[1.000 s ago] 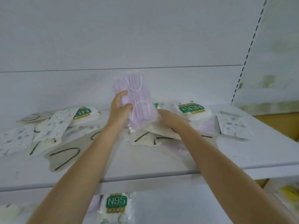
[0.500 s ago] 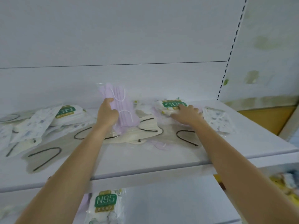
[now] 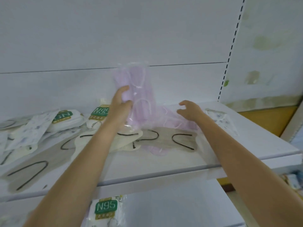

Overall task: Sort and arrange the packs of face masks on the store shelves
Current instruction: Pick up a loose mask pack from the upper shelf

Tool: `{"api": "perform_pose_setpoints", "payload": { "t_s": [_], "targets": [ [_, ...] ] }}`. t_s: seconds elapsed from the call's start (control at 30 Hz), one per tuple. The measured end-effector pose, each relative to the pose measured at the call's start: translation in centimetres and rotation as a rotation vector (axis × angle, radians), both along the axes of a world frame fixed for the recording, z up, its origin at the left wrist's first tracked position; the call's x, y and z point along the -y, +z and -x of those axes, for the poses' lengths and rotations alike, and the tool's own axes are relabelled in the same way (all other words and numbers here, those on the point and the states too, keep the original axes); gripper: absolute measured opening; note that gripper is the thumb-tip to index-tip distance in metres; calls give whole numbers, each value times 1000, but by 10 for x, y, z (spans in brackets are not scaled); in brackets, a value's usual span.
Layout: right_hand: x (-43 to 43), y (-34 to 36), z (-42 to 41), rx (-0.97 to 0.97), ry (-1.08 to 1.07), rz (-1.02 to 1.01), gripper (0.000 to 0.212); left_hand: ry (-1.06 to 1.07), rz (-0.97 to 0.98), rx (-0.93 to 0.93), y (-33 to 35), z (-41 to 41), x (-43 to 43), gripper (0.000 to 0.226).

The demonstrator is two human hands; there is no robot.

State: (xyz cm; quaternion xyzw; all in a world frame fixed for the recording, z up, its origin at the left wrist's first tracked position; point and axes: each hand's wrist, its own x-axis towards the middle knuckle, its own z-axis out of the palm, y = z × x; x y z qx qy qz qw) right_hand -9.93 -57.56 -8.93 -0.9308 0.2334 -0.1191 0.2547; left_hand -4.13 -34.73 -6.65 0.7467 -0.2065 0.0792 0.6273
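While left hand (image 3: 120,107) grasps a purple mask pack (image 3: 141,84), right hand (image 3: 190,110) hovers, fingers loose.

Glossy clear plastic on purple mask pack (image 3: 139,95); matt white shelf (image 3: 172,163).

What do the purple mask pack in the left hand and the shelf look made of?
Purple mask pack, held by the left hand: clear glossy film, likely thin plastic, given sheen and crinkled edges, over soft pleated lilac fabric. Shelf: smooth matte white panel, perhaps painted metal; unclear.
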Motion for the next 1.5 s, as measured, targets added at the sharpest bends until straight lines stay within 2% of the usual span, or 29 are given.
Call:
{"api": "perform_pose_setpoints", "payload": {
  "t_s": [0.07, 0.13, 0.23, 0.37, 0.47, 0.57, 0.67, 0.7, 0.77, 0.8, 0.87, 0.93, 1.0, 1.13, 1.23, 1.3, 1.37, 1.43, 1.5],
  "targets": [
    [8, -6, 1, -212, -125, 106, 60, -70, -139, -40, -13, 5, 19, 60],
    [4, -13, 0, -301, -87, 126, 57, -57, -285, -71, -26, 5, 27, 61],
    [-9, -18, -4, -225, 16, 100, 42, 16, -384, -106, -34, -9, 19, 59],
    [-17, -19, -10, -155, 45, 158, 32, 64, -375, -107, -33, -20, 5, 59],
    [-11, -21, -4, -142, 167, -26, 31, 83, -318, -60, -33, -20, 2, 57],
    [-9, -18, 2, 20, 197, -234, 5, 41, -280, 0, -32, -17, 2, 54],
    [-10, -18, -1, 194, 129, -256, 9, 12, -267, 44, -31, -14, 3, 53],
    [-10, -16, 0, 178, 118, -223, 26, 15, -257, 55, -31, -13, 3, 53],
    [-5, -18, 4, -17, 104, -83, 58, 24, -235, 74, -31, -11, 2, 53],
    [-4, -18, 7, -139, 105, -21, 63, 26, -225, 84, -32, -10, 1, 53],
    [-3, -20, 10, -188, 121, -62, 52, 14, -222, 104, -34, -8, 1, 53],
    [-7, -19, 12, -14, 125, -160, 25, -4, -242, 119, -37, -9, 1, 52],
    [-10, -14, 13, 206, 51, -153, 10, -2, -259, 143, -38, -9, 2, 50],
    [-10, 2, 23, 792, -106, -318, 12, 24, -259, 164, -39, -8, 2, 47],
    [-2, 10, 28, 1099, -143, -449, 16, 20, -227, 134, -38, -7, 1, 46],
    [5, 12, 32, 1203, -180, -569, 11, 16, -211, 116, -38, -6, 0, 45],
    [11, 14, 33, 1248, -166, -803, 13, 6, -209, 116, -36, -3, -1, 42],
    [10, 14, 31, 1191, -61, -990, 19, -27, -179, 83, -34, -1, 1, 36],
    [2, 12, 27, 1060, 78, -1061, 21, -78, -118, -25, -31, -4, 2, 30]
  ]
}}
